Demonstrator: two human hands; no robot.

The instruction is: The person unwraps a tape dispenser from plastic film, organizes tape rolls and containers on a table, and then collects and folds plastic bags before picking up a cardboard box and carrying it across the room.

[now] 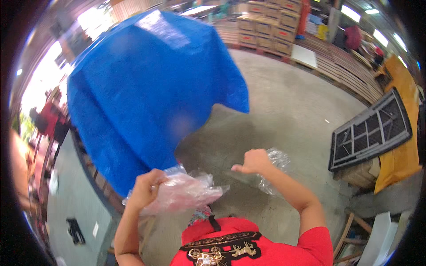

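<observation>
The clear plastic bag (pixel 186 191), crumpled and pinkish where it bunches, hangs in front of the person's red shirt (pixel 248 248), stretched between both hands above the concrete floor (pixel 288 111). Behind it, a large blue tarpaulin (pixel 151 88) drapes over something bulky and fills the upper left. Stacked cardboard boxes (pixel 268 24) stand far off at the top, and a dark slatted panel (pixel 370 131) lies to the right beside a yellow cloth (pixel 406 146). The left hand (pixel 148 188) is closed in a fist around the bunched end of the bag. The right hand (pixel 254 162) is also fisted, thumb out, gripping another crinkled part of the plastic.
</observation>
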